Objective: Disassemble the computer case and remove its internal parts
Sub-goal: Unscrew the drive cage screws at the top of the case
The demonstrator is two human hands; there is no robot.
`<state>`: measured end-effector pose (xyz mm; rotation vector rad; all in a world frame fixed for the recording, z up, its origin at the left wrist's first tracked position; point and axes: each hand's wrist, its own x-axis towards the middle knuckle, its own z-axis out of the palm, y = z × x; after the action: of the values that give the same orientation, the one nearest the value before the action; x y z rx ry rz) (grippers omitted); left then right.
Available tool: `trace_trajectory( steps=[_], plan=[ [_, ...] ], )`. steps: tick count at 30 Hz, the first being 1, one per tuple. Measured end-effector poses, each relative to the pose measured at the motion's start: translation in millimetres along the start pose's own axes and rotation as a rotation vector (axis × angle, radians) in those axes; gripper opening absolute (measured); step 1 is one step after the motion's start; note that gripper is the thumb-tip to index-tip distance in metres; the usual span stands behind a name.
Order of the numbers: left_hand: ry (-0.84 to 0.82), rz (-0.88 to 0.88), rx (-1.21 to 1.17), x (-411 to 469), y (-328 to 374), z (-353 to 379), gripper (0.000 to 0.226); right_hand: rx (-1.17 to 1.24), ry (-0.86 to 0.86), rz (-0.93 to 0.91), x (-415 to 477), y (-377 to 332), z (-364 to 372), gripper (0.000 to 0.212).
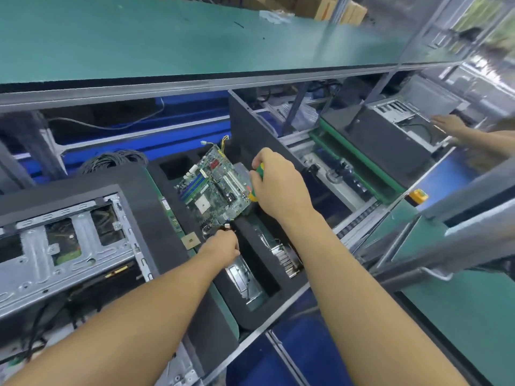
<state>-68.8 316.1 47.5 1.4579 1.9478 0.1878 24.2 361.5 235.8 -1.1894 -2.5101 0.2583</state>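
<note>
A green motherboard (217,185) is held tilted above a black foam tray (172,215) with cut-out pockets. My right hand (278,188) grips the board's right edge together with a green and yellow screwdriver handle (257,174). At the board's near corner, my left hand (223,243) pinches a small black cable with a white connector (227,225). The opened computer case (69,246), bare grey metal inside, lies at the left. Yellow and black wires (223,143) hang from the board's far edge.
A heatsink (288,260) and a metal part (245,277) lie in the tray's near pockets. A coil of black cables (114,160) sits behind the case. Another person's hand (451,126) reaches into a second case (395,135) at the right. A green shelf (195,37) runs overhead.
</note>
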Motion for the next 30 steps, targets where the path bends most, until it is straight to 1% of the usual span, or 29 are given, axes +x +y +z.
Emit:
trace_trajectory(
  steps=[4,6,10,14,17,20,22,25,27,30],
  plan=[
    [0.0,-0.036,-0.029,8,-2,-6,0.017,0.023,0.002,-0.028,13,6,-1,0.015],
    [0.055,-0.016,-0.066,6,-3,-15,0.02,0.069,0.009,-0.034,18,2,-1,0.017],
    [0.229,0.092,-0.168,-13,-14,-45,0.023,0.242,0.016,-0.003,25,-19,-1,0.021],
    [0.445,0.16,-0.222,-42,-43,-74,0.026,0.381,0.074,0.001,30,-54,1,0.022],
    [0.617,0.135,-0.283,-66,-76,-90,0.022,0.467,0.09,-0.05,30,-85,6,0.019],
    [0.761,0.074,-0.378,-95,-115,-97,0.012,0.541,0.032,-0.086,28,-114,16,0.017],
    [0.824,0.043,-0.459,-114,-138,-97,0.012,0.57,-0.016,-0.102,26,-131,24,0.017],
    [0.857,0.005,-0.521,-133,-163,-98,0.015,0.557,-0.075,-0.125,24,-150,36,0.016],
    [0.819,0.009,-0.514,-142,-174,-102,0.013,0.53,-0.145,-0.147,22,-161,45,0.016],
    [0.734,0.033,-0.441,-149,-182,-105,0.01,0.456,-0.227,-0.173,19,-174,55,0.02]
  ],
)
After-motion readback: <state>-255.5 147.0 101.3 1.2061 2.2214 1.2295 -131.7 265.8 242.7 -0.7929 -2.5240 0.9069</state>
